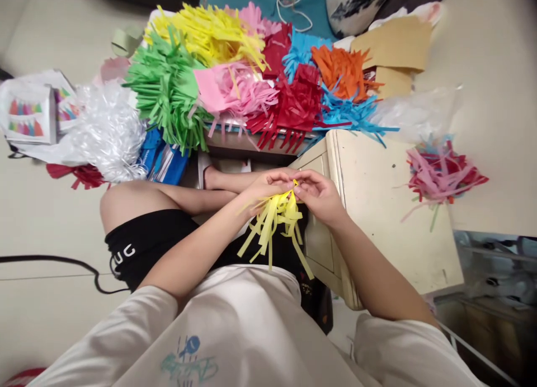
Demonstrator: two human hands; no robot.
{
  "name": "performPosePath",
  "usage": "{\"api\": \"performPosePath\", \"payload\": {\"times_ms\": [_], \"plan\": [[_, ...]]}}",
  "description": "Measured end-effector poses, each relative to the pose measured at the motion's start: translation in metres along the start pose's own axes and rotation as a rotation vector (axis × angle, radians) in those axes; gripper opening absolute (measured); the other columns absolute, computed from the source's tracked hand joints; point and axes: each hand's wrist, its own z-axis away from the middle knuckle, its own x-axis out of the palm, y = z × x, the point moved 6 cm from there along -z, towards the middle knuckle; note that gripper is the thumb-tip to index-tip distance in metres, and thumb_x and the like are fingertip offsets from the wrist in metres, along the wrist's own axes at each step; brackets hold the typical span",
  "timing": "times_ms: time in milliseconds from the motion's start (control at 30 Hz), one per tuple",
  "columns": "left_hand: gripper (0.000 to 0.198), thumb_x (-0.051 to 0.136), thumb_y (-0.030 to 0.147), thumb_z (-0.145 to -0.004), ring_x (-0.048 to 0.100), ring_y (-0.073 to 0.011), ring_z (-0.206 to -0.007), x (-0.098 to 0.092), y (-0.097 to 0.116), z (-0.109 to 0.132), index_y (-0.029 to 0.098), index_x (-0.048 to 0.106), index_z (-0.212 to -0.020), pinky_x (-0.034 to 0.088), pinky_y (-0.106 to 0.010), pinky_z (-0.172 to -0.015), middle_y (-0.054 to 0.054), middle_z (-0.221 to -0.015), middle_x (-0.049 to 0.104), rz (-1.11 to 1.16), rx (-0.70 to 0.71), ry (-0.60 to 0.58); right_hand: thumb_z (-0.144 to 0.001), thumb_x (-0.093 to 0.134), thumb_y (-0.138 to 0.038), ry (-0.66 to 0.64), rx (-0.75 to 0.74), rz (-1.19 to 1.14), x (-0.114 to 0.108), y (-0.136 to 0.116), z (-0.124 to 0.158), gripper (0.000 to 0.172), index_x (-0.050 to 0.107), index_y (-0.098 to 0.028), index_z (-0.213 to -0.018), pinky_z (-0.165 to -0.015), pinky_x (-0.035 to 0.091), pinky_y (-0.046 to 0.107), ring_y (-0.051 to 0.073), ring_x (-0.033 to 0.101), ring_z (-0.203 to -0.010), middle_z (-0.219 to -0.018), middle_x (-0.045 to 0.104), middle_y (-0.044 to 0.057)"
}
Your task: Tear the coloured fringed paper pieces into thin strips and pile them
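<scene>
My left hand point(268, 188) and my right hand point(319, 196) meet in front of my lap, both pinched on the top of a yellow fringed paper bundle point(274, 222). Its cut strips hang down over my black shorts and white shirt. Beyond my hands lies a heap of fringed paper: green point(168, 90), yellow point(210, 32), pink point(235, 90), red point(297, 104), blue point(344, 113) and orange point(344, 68) pieces.
A small cream cabinet point(377, 208) stands under my right forearm. A loose pile of pink and red strips point(440, 174) lies on the floor to the right. Crumpled clear plastic point(107, 132), a printed box point(29, 113) and brown card sheets point(394, 46) surround the heap. A black cable point(54, 259) crosses the floor at left.
</scene>
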Motion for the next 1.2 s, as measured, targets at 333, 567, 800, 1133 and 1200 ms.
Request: {"api": "performPosePath", "payload": {"times_ms": [333, 567, 800, 1133, 1200], "plan": [[0.054, 0.109, 0.057, -0.063, 0.078, -0.0202, -0.084, -0.02, 0.011, 0.014, 0.015, 0.086, -0.087, 0.061, -0.032, -0.085, -0.008, -0.09, 0.086, -0.314, 0.219, 0.07, -0.076, 0.096, -0.074, -0.018, -0.049, 0.125, 0.001, 0.003, -0.005, 0.061, 0.061, -0.027, -0.092, -0.094, 0.062, 0.041, 0.021, 0.067, -0.092, -0.096, 0.067, 0.003], [0.016, 0.072, 0.029, -0.094, 0.078, -0.0288, -0.104, -0.069, 0.06, 0.034, 0.019, 0.085, -0.095, 0.059, -0.044, -0.101, -0.011, -0.105, 0.087, -1.079, 0.513, 0.45, -0.073, 0.099, -0.06, 0.051, -0.037, 0.162, -0.003, 0.007, -0.007, 0.052, 0.063, -0.026, -0.089, -0.09, 0.062, 0.04, 0.021, 0.069, -0.091, -0.094, 0.07, 0.004], [0.016, 0.068, 0.032, -0.106, 0.074, -0.0247, -0.101, -0.016, 0.052, 0.056, 0.021, 0.077, -0.099, 0.057, -0.04, -0.099, -0.008, -0.103, 0.081, -1.183, 0.768, 0.195, -0.081, 0.092, -0.052, 0.091, -0.083, 0.26, -0.003, 0.007, -0.005, 0.041, 0.066, -0.026, -0.099, -0.087, 0.061, 0.039, 0.021, 0.07, -0.09, -0.098, 0.073, 0.004], [0.017, 0.077, 0.033, -0.101, 0.066, -0.0248, -0.103, -0.013, 0.022, 0.053, 0.021, 0.073, -0.091, 0.057, -0.04, -0.096, -0.006, -0.102, 0.066, -1.182, 0.66, 0.112, -0.086, 0.095, -0.051, 0.145, -0.265, 0.212, -0.012, 0.008, -0.006, 0.034, 0.076, -0.025, -0.098, -0.08, 0.064, 0.035, 0.02, 0.072, -0.087, -0.098, 0.077, 0.005], [0.019, 0.074, 0.033, -0.101, 0.066, -0.0245, -0.1, -0.02, 0.026, 0.051, 0.02, 0.073, -0.087, 0.056, -0.04, -0.095, -0.006, -0.099, 0.066, -1.186, 0.622, 0.082, -0.085, 0.095, -0.049, 0.155, -0.263, 0.208, -0.013, 0.009, -0.006, 0.033, 0.075, -0.025, -0.097, -0.079, 0.064, 0.035, 0.02, 0.072, -0.086, -0.096, 0.076, 0.005]]}}
